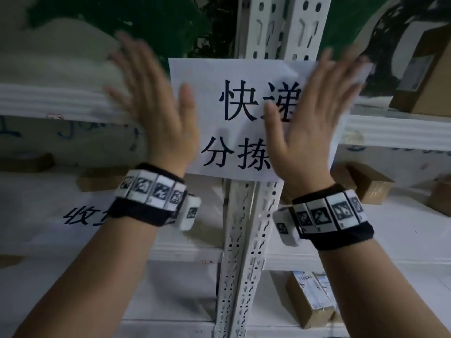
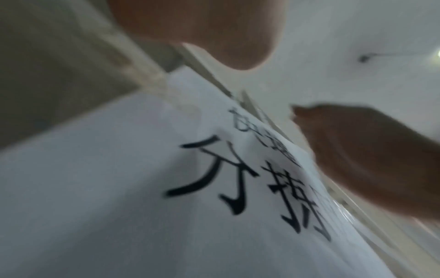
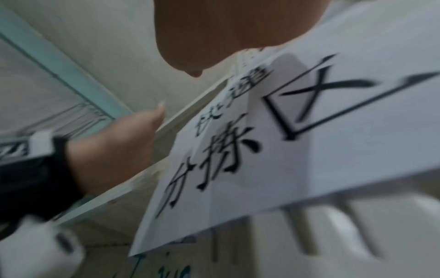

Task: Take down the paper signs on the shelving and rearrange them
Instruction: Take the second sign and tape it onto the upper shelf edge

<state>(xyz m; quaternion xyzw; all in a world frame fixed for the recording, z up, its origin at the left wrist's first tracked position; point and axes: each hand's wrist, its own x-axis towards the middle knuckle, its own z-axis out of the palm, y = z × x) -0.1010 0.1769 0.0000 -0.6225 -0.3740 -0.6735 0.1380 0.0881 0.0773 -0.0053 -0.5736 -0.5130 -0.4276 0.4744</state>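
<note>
Head view: I see both hands raised flat, fingers straight and spread, nothing gripped. Right hand [image 1: 310, 125] lies over the sign's [image 1: 234, 118] right half, seemingly pressing it onto the white upright [image 1: 246, 240]. Left hand [image 1: 158, 111] is just left of the sign, over the shelf edge [image 1: 48, 101]; contact unclear, motion blur. Boxes [image 1: 371, 181] sit right of my right hand
</note>
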